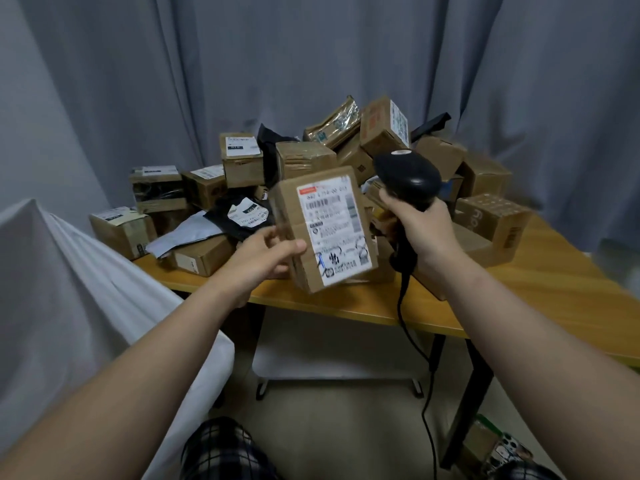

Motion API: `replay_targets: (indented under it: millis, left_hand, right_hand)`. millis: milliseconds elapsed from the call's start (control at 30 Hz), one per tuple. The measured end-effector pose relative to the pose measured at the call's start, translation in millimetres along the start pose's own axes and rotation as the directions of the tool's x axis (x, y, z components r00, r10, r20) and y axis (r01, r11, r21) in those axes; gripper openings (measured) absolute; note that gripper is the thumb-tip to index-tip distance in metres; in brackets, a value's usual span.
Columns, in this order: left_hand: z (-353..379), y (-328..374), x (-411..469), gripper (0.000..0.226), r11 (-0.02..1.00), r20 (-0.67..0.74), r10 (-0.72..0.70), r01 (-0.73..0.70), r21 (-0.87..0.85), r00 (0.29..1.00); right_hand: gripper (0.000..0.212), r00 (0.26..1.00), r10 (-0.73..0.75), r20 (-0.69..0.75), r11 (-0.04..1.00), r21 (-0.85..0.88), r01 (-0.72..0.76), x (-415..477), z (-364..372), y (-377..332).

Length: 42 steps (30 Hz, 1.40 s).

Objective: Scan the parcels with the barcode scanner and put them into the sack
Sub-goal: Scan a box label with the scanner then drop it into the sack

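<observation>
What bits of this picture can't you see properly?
Head view:
- label on the parcel: print too blurred to read
- trigger of the barcode scanner: hidden under the right hand
- fingertips of the left hand: hidden behind the parcel
- white sack: cut off by the left edge, opening unseen

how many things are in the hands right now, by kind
cardboard box: 1, held in the left hand
barcode scanner: 1, gripped in the right hand
total: 2
</observation>
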State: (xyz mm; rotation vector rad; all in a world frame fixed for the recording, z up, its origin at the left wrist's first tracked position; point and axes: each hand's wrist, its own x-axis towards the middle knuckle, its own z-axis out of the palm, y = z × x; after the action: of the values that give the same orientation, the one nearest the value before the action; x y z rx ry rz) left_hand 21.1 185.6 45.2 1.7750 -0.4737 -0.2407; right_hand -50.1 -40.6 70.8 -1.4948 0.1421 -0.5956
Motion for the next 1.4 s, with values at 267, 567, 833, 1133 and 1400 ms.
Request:
replay_targets:
  millis: [267,567,833,1133,1400]
  left_hand:
    - [-10,7,8,0.053,0.994,-0.269,0.105,-0.102,0.027,0.957]
    - [-5,3,13,0.066,0.993,-0.285,0.118,-0.105,0.062,0.951]
    - [-2,1,13,0.065,0.992,-0.289,0.123,-0.114,0.046,0.949]
    - [-1,-2,13,0.064,0.991,-0.282,0.134,-0.125,0.051,0.950]
    - [2,-4,10,0.061,0.991,-0.277,0.134,-0.134,0.020,0.952]
  right_hand:
    - [0.014,0.975,-0.154,0.161,0.965,-0.190,0.183,-46,32,4]
    - [0.012,0.987,-0.138,0.077,0.966,-0.211,0.151,-55,42,22]
    - [0.022,0.987,-0.145,0.076,0.958,-0.240,0.159,-58,37,25]
    - [0.023,0.985,-0.140,0.096,0.970,-0.187,0.156,-65,31,22]
    - [0.033,0.983,-0.145,0.115,0.969,-0.186,0.165,-76,24,27]
